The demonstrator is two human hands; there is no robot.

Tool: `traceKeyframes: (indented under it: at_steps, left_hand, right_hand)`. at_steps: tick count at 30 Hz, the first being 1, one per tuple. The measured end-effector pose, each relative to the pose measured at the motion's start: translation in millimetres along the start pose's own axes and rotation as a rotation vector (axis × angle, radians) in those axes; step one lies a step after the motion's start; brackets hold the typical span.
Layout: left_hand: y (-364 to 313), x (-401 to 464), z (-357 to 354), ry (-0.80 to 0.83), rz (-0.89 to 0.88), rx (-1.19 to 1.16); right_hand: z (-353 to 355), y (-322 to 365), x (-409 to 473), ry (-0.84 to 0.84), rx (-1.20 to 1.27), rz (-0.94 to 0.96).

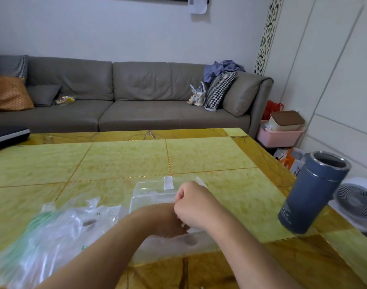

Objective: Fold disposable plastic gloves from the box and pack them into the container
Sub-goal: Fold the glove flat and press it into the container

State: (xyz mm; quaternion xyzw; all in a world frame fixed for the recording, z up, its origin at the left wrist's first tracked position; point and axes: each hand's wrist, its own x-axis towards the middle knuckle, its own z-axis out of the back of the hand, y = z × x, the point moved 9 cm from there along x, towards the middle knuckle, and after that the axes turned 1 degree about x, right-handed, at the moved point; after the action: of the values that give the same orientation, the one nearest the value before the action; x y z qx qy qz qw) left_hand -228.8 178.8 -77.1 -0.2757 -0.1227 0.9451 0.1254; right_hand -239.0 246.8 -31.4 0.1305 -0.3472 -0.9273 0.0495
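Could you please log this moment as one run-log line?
step: folding glove | right hand: curled, over clear container | left hand: mostly hidden, grip unclear | plastic bag: left on table

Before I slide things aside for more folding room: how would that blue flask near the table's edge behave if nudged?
The blue flask is tall and narrow, so a high push would probably tip it. Being cylindrical, it might then roll. Its mouth shows no lid, and it stands near the table edge, so anything inside could spill.

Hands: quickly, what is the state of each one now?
Left hand: cannot be told; blurred under thin clear plastic.
Right hand: fingers curled into a fist, apparently pinching the thin clear plastic.
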Motion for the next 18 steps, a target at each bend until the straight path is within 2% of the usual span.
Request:
traceKeyframes:
  at_steps: [5, 9, 13, 18]
  left_hand:
    - [23.9, -8.3, 0.8, 0.012, 0.014, -0.145]
    - [26.5, -2.8, 7.1, -0.017, 0.035, -0.021]
    - [28.2, -2.3, 8.7, -0.026, 0.132, -0.03]
    - [32.9, -8.1, 1.5, 0.021, 0.175, -0.084]
  right_hand:
    - [-18.2, -26.4, 14.4, 0.16, -0.169, -0.129]
    - [-31.0, -29.1, 17.8, 0.211, -0.356, -0.201]
    - [-30.7, -24.8, 16.4, 0.258, -0.403, -0.214]
    - [-26.0, -22.8, 13.2, 0.195, -0.437, -0.172]
